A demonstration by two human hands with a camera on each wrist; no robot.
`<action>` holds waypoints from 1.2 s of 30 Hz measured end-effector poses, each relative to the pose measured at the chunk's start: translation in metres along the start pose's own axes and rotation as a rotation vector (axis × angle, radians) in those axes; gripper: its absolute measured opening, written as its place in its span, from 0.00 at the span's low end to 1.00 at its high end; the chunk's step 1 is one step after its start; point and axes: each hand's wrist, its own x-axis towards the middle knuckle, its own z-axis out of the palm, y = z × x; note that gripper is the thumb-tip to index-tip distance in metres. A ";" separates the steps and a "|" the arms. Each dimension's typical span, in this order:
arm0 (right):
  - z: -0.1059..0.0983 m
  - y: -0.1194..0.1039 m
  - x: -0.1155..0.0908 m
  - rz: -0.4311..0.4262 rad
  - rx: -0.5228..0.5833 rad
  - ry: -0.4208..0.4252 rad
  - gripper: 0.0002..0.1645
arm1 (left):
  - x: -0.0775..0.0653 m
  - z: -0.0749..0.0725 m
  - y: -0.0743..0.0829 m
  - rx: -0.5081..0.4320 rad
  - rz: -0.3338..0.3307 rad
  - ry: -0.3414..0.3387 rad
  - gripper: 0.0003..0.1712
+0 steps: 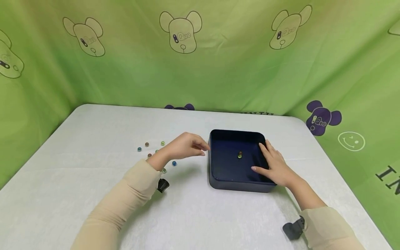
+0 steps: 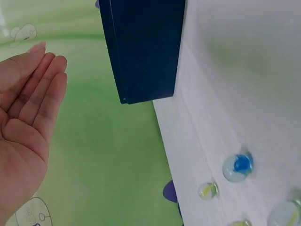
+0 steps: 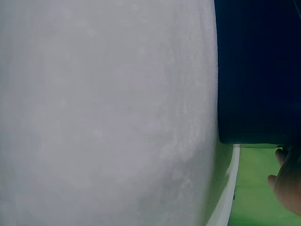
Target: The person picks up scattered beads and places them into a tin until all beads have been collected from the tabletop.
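A dark blue square box [image 1: 242, 185] stands on the white table, its open top facing up. Inside lie two small glass marbles [image 1: 239, 156], one yellow-green and one reddish. My left hand [image 1: 189, 146] hovers just off the box's left wall, fingers nearly straight and thumb near the fingertips. The palm side shows in the left wrist view, and nothing is visible in that hand. My right hand [image 1: 276, 168] rests over the box's right rim with spread fingers, the thumb reaching over the inside. Only part of it shows in the right wrist view.
Several glass marbles lie loose on the table left of the box, among them a blue marble [image 1: 174, 163] and a green marble [image 1: 163, 143]. Some are partly behind my left forearm. A green printed curtain [image 1: 218, 76] hangs behind the table [image 1: 103, 139].
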 end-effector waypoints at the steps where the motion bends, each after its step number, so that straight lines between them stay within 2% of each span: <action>1: 0.000 0.000 0.000 -0.002 -0.002 0.002 0.53 | -0.001 0.000 -0.001 0.004 -0.005 0.001 0.09; 7: 0.000 0.000 0.000 -0.012 0.002 0.005 0.52 | -0.011 -0.005 -0.004 0.027 -0.034 -0.001 0.09; 13: -0.001 0.000 0.000 -0.012 0.011 0.000 0.52 | -0.024 -0.010 -0.008 0.025 -0.036 -0.008 0.08; 23: -0.001 -0.001 0.001 -0.009 0.008 -0.008 0.52 | -0.048 -0.018 -0.020 0.054 -0.084 -0.020 0.08; 36: -0.002 -0.002 0.001 -0.005 0.009 -0.012 0.52 | -0.076 -0.029 -0.029 0.040 -0.132 -0.014 0.08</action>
